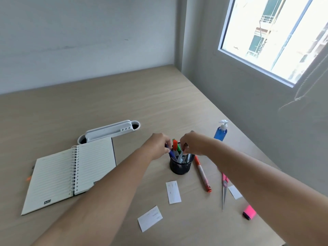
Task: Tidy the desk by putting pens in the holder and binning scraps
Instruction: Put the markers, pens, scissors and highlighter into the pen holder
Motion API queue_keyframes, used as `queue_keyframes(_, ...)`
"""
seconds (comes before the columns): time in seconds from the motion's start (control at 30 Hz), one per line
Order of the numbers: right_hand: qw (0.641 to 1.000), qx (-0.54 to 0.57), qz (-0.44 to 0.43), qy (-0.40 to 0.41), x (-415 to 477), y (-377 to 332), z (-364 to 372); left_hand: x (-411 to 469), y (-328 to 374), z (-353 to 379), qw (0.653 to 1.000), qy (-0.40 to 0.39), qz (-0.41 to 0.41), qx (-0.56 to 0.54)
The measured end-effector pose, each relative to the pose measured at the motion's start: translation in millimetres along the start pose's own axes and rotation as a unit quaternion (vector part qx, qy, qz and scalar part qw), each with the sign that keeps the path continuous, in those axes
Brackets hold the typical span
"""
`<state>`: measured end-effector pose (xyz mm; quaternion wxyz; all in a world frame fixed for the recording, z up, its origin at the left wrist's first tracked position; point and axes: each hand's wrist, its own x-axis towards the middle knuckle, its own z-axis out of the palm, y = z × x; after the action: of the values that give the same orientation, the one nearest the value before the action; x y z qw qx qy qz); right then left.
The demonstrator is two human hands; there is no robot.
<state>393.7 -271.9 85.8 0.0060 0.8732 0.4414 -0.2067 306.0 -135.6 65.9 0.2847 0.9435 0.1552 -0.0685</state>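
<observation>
A black mesh pen holder (pixel 180 166) stands mid-desk with several pens in it, among them an orange-capped and a green one. My left hand (pixel 158 145) is closed on a blue pen (pixel 171 153) at the holder's left rim. My right hand (pixel 192 143) pinches a dark pen (pixel 185 148) over the right rim. An orange marker (pixel 202 174) lies on the desk to the right of the holder. Three white paper scraps lie nearer me: one (pixel 173 192), another (pixel 150 218), and a third (pixel 235 192) partly under my right forearm.
An open spiral notebook (pixel 69 174) lies at left, with a white desk organiser (pixel 109 131) behind it. Pink-handled scissors (pixel 224 190) and a pink highlighter (pixel 249 212) lie at right near the desk edge. A blue pump bottle (pixel 221 131) stands behind my right hand.
</observation>
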Motion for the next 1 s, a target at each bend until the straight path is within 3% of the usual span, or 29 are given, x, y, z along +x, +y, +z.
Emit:
queue_keyframes(0.23, 1.000, 0.002, 0.007, -0.011, 12.0, -0.8, 30.4, 5.1, -1.0, 9.7, 0.995, 0.063, -0.052, -0.065)
queue_keyframes(0.33, 0.999, 0.033, 0.014, 0.022, 12.6, 2.6, 34.7, 1.5, -0.3, 16.4, 0.989, 0.076, -0.071, -0.107)
queue_keyframes(0.43, 0.992, 0.095, 0.029, 0.073, 3.8, 11.4, 30.2, -3.9, 1.3, 12.5, 0.992, 0.084, -0.070, -0.059)
queue_keyframes(0.57, 0.967, 0.161, 0.066, 0.187, -23.7, 35.3, 16.2, -14.2, 17.2, -4.1, 0.984, 0.150, -0.033, 0.087)
queue_keyframes(0.7, 0.937, 0.191, 0.160, 0.245, -54.9, 66.6, 14.3, -21.6, 61.8, -6.0, 0.972, 0.219, 0.064, 0.058)
queue_keyframes(0.83, 0.915, 0.211, 0.281, 0.200, -74.4, 89.3, 41.3, -23.7, 103.5, 30.3, 0.983, 0.151, 0.102, 0.027)
queue_keyframes(1.0, 0.904, 0.216, 0.357, 0.096, -75.1, 103.6, 95.6, -8.1, 101.3, 108.7, 0.997, -0.013, 0.006, 0.075)
